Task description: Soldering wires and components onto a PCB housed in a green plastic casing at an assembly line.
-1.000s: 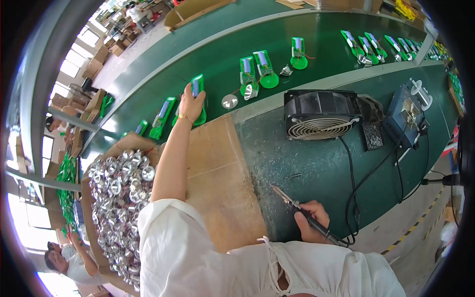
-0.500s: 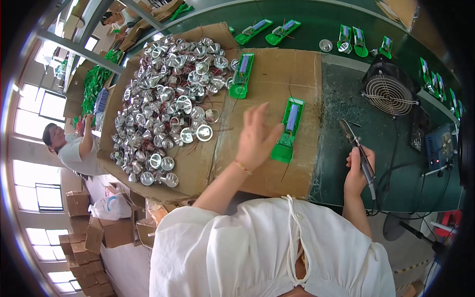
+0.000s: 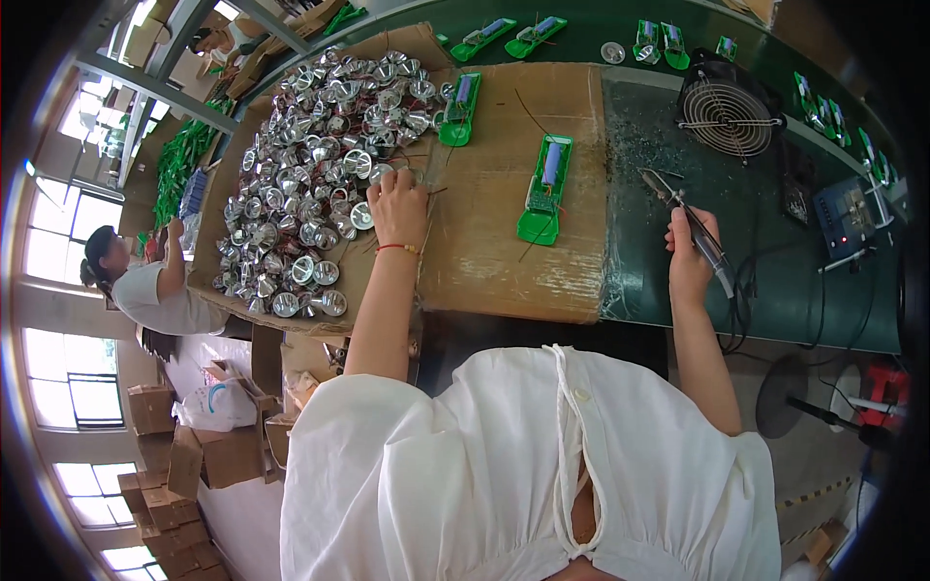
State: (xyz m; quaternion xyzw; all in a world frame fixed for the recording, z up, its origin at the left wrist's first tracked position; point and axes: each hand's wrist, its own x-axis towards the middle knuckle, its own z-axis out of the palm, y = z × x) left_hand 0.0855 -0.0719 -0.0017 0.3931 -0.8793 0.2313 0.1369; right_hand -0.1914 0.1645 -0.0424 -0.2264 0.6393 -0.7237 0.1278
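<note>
At the right edge of the pile of silvery reflector cups (image 3: 300, 184), my left hand (image 3: 398, 208) reaches down with its fingers curled. Whatever is under those fingertips is hidden; thin wires stick out beside them. My right hand (image 3: 694, 242) grips a soldering iron (image 3: 705, 244), its tip pointing up and left over the green bench. Between my hands, a green plastic housing (image 3: 539, 225) lies on the cardboard sheet (image 3: 484, 276), with a purple cylindrical battery (image 3: 553, 163), a small circuit board and loose wires. A second green housing (image 3: 455, 131) lies farther back, beside the pile.
The reflectors fill a cardboard box (image 3: 218, 290). A fan with a round wire guard (image 3: 727, 118) and a blue powered unit (image 3: 841, 218) stand at the right, with black cables. More green housings (image 3: 538, 37) line the back. Co-workers (image 3: 160, 286) sit at the left.
My left hand has moved left from beside the middle housing to the reflector pile, its fingers now curled. The soldering iron stays in my right hand. The whole view has shifted somewhat.
</note>
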